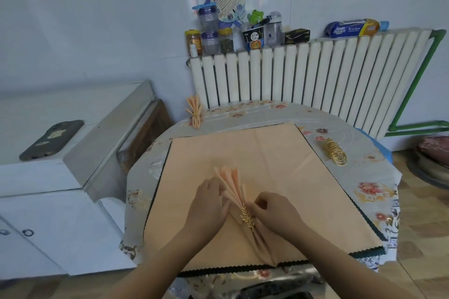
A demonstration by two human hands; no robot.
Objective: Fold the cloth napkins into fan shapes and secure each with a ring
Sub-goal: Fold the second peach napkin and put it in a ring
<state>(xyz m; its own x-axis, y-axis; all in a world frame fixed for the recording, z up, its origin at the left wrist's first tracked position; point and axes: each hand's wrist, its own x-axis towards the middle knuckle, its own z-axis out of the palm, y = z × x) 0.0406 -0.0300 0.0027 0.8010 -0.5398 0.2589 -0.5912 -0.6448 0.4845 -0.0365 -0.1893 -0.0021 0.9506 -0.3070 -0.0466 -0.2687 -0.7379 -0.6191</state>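
A person's two bare hands work at the near middle of a round table (379, 177) covered in a pale floral cloth. A stack of flat peach napkins (267, 153) with dark zigzag edges lies spread across most of the tabletop; its near edge runs close to the table's near rim, and its far right corner stops short of a row of gold rings (335, 152) lying on the bare cloth to the right.

On top of the stack lies a pleated peach napkin (232, 183), its folds fanning out toward the far left. A gold leaf-shaped ring (247, 216) sits around its narrow waist. The left hand (210, 204) rests on the left side of the pleats, fingers curved against the folds. The right hand (274, 211) is just beside the ring, its fingertips bent in and pinching at the cloth by the ring; the exact contact is hidden by the fingers.

A finished fan napkin (194, 114) lies at the table's far left edge, well apart from the hands. Behind the table stands a white radiator (315, 75) with jars and packets on top. To the left, a white cabinet (73, 177) stands close to the table, with a phone (52, 139) lying on it. Wooden floor shows to the right.
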